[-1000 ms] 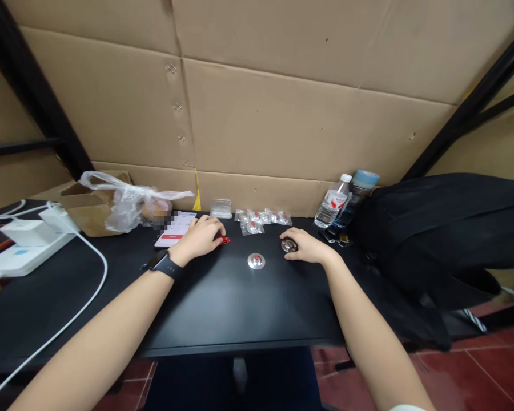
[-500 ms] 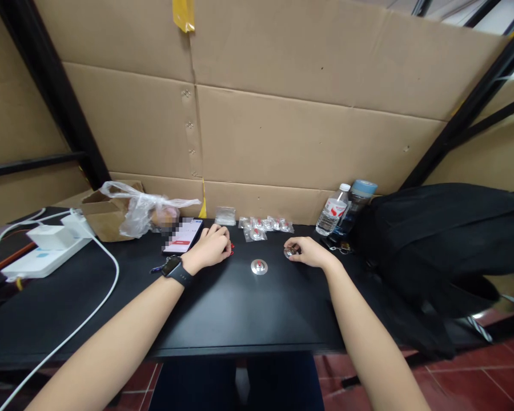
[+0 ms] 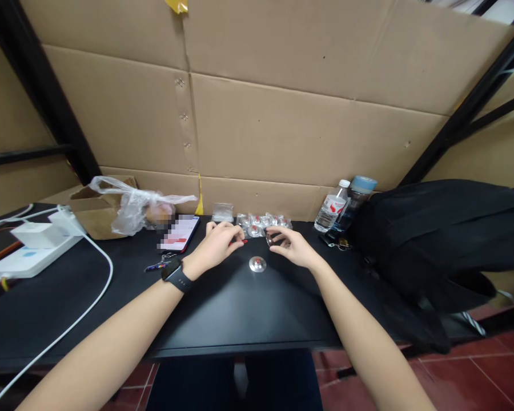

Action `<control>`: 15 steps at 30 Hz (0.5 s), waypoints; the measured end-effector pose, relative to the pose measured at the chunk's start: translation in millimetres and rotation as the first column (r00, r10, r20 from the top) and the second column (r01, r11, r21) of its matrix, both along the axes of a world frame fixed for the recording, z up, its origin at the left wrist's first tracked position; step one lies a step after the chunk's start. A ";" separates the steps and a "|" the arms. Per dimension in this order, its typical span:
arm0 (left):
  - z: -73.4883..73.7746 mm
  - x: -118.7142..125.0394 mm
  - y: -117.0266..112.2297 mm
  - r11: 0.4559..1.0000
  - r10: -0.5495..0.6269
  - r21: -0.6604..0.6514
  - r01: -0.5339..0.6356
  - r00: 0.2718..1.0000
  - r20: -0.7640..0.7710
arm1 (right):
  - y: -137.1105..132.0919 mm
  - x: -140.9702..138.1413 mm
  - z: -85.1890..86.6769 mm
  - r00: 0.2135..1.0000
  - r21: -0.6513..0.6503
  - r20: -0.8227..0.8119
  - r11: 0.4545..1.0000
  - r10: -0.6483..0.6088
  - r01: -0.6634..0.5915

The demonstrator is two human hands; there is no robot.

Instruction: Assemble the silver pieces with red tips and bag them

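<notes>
My left hand [image 3: 221, 242] is closed in a pinch on a small red piece [image 3: 244, 242], raised just over the black table [image 3: 240, 319]. Facing it, my right hand [image 3: 293, 246] grips a round metal disc [image 3: 269, 239] by its edge, the disc tilted up between thumb and fingers. Between and below the two hands, a silver disc with a red centre [image 3: 257, 264] lies flat on the table. Several similar discs in clear plastic packets [image 3: 257, 224] lie in a row behind my hands. A stack of clear plastic bags [image 3: 223, 212] sits to their left.
A phone [image 3: 180, 233], a pen-like item [image 3: 157, 266] and a cardboard box [image 3: 96, 211] with a plastic bag [image 3: 132, 211] stand left. A white power strip [image 3: 29, 254] trails cables. To the right are a water bottle [image 3: 332, 206], a blue-lidded bottle [image 3: 362, 185], keys [image 3: 343, 244] and a black backpack [image 3: 445, 245].
Both hands have lifted and moved inward toward each other. The right hand has brought its disc up from the table and tilted it; the left carries the red piece to the right.
</notes>
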State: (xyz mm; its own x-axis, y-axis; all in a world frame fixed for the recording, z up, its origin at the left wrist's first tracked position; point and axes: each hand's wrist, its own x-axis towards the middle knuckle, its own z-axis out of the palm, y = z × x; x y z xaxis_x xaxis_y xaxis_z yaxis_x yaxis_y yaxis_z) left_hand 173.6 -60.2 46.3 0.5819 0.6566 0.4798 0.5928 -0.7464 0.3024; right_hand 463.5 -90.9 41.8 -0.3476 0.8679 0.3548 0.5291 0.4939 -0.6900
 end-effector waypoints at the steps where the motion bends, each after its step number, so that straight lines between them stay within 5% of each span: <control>1: 0.5 1.4 -1.5 1.000 0.005 -0.005 -0.005 1.000 0.018 | -1.3 -7.3 -0.7 0.999 0.019 -0.052 1.000 0.016 -0.015; 7: 4.0 9.9 -9.8 0.999 0.043 -0.022 -0.041 0.996 0.077 | -11.6 -44.5 -4.6 0.967 0.118 -0.255 0.993 0.012 0.019; 15: 10.1 22.7 -22.6 0.972 0.029 -0.236 0.011 0.986 0.162 | -21.1 -63.1 -5.8 0.943 0.190 -0.331 0.982 0.046 0.018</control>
